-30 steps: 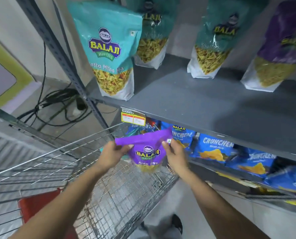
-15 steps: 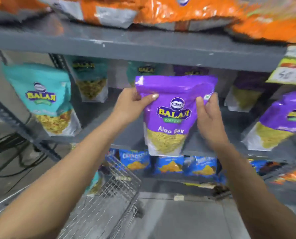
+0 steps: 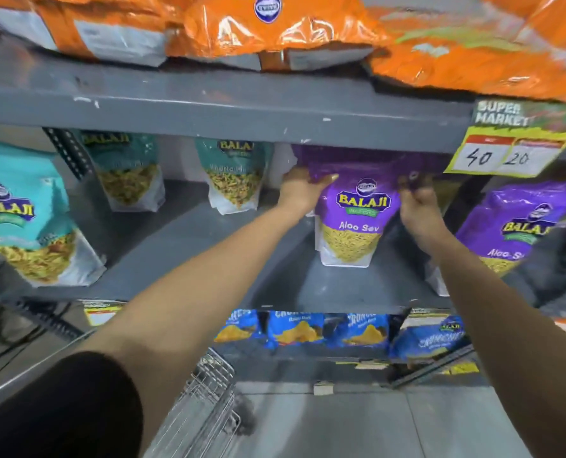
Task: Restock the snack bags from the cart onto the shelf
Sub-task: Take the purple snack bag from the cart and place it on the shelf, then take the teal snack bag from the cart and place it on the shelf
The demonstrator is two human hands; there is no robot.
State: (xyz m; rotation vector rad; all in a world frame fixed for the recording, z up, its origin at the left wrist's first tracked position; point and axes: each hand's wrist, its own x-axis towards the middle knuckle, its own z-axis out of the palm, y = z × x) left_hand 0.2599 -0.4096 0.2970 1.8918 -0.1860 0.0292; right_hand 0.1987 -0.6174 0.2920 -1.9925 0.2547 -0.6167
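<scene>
A purple Aloo Sev snack bag [image 3: 357,223] stands upright on the grey middle shelf [image 3: 209,259], its base resting on the shelf board. My left hand [image 3: 299,190] grips its top left corner. My right hand [image 3: 418,203] pinches its top right corner. The bag's top edge is partly in shadow under the shelf above. A corner of the wire cart [image 3: 205,401] shows at the bottom, below my left arm.
A second purple bag [image 3: 512,233] stands just right of the held one. Teal bags [image 3: 27,219] [image 3: 129,173] [image 3: 235,176] line the shelf's left and back. Orange bags [image 3: 275,24] lie on the shelf above; blue bags [image 3: 301,328] fill the one below. A price tag [image 3: 506,143] hangs at upper right.
Both hands lifted the purple bag from the cart up to the middle shelf, then pushed it deeper in until it stands on the shelf board.
</scene>
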